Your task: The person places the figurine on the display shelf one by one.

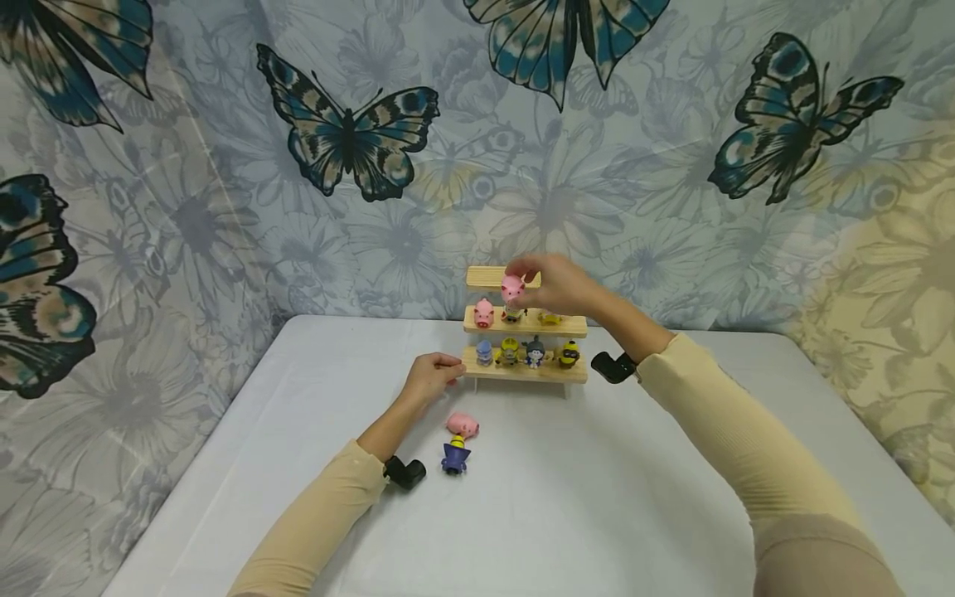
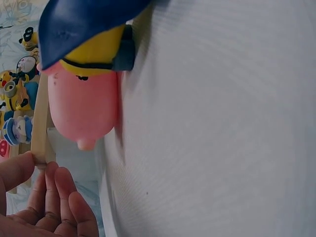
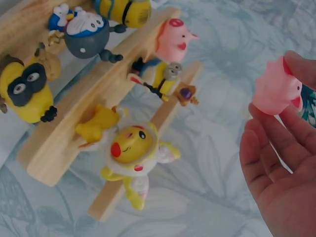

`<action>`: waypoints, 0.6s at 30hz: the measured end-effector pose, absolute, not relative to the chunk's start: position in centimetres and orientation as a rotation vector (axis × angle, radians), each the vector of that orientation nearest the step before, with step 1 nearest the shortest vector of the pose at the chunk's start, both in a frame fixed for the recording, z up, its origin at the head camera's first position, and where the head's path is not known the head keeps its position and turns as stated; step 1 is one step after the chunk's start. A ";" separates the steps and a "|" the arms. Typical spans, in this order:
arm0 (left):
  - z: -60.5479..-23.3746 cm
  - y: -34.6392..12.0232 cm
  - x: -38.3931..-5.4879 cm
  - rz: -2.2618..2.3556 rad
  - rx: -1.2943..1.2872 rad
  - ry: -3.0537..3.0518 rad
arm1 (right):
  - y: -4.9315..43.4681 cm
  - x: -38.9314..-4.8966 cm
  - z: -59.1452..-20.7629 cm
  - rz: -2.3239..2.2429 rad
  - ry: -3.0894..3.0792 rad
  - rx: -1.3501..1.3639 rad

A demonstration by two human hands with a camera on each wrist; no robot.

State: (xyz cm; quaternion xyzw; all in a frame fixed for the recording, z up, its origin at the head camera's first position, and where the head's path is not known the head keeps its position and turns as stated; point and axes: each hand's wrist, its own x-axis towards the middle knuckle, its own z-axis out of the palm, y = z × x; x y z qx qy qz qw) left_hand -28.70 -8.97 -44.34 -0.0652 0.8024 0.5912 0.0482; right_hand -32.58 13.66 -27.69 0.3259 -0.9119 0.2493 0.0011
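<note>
My right hand pinches a pink pig figurine between thumb and fingers. It holds the pig in front of the top board of a three-step wooden display shelf, above the middle one. At the shelf's lower left end, my left hand pinches the corner of the bottom board with thumb and fingertips. On the middle board are another pink pig, a minion figurine and a yellow figurine in a white hood.
Along the bottom board stand several figurines, among them a blue one and a grey-and-white one. In front of the shelf, a pink pig and a blue-caped minion lie on the white table. Butterfly-patterned cloth hangs behind.
</note>
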 end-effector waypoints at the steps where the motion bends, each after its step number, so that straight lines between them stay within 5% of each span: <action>1: -44.3 -9.0 -28.7 1.804 -0.201 2.445 | 13.6 -32.8 -27.6 0.781 -2.857 1.024; 18: -44.5 -9.1 -28.9 1.808 -0.202 2.447 | 11.8 -36.4 -28.1 0.810 -2.889 0.936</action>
